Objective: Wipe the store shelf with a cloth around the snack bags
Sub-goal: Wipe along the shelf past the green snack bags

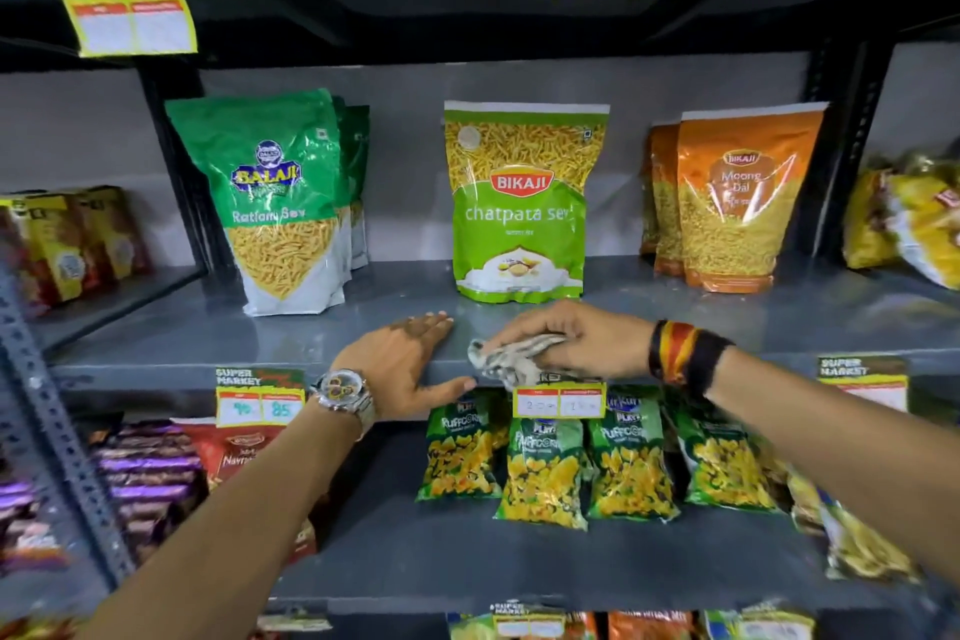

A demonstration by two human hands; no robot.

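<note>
A grey metal shelf (260,327) carries three groups of snack bags: green Balaji bags (270,203) at the left, a light green Bikaji Chatpata Sev bag (519,218) in the middle, orange Moong Dal bags (737,198) at the right. My right hand (582,338) is closed on a crumpled grey-white cloth (511,359) at the shelf's front edge, just before the Chatpata Sev bag. My left hand (410,364), with a wristwatch, grips the shelf's front edge beside the cloth, fingers on top, thumb below.
Price tags (560,400) hang on the shelf's front lip. Green Puffcorn bags (545,468) fill the shelf below, with purple and red packs (156,473) to their left. Yellow bags (914,218) lie at the far right, boxes (67,244) at the far left.
</note>
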